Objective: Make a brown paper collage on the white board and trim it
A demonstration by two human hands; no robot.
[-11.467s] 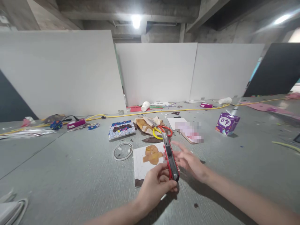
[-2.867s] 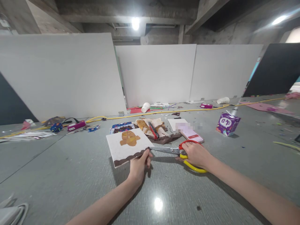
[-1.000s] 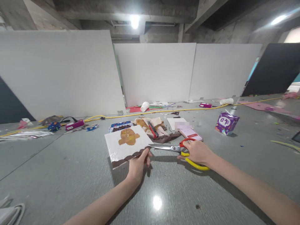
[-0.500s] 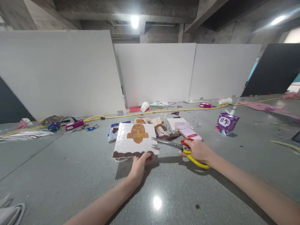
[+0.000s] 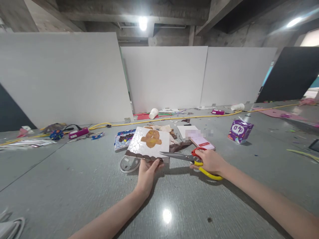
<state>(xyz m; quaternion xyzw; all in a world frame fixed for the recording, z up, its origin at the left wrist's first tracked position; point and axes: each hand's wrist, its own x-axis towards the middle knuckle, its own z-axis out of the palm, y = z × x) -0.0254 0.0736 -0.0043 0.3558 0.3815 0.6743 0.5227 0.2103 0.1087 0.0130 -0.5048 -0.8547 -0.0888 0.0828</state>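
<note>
My left hand [image 5: 149, 169] grips the near edge of a white board [image 5: 163, 142], thumb on top and fingers beneath, holding it tilted above the floor. Brown cut shapes [image 5: 151, 138] lie on its face, and a scalloped dark brown strip [image 5: 142, 156] runs along the near edge. My right hand [image 5: 211, 162] holds scissors [image 5: 190, 156] with red and yellow handles. Their blades point left and look closed or nearly so, the tip at the board's lower right. Whether the tip touches the strip I cannot tell. A clear round lid-like piece [image 5: 129, 165] shows under the board's left corner.
Behind the board lie a blue-edged patterned piece [image 5: 122, 141] and brown and cream scraps [image 5: 164, 128]. A phone [image 5: 203, 142] and white paper [image 5: 186, 132] are beyond the scissors. A purple carton [image 5: 240, 131] stands at right; a yellow cable [image 5: 174, 118] crosses behind.
The board has turned and tipped in my left hand, its left corner shifting right and up, exposing more of the round clear piece. The scissors have moved slightly left and down.
</note>
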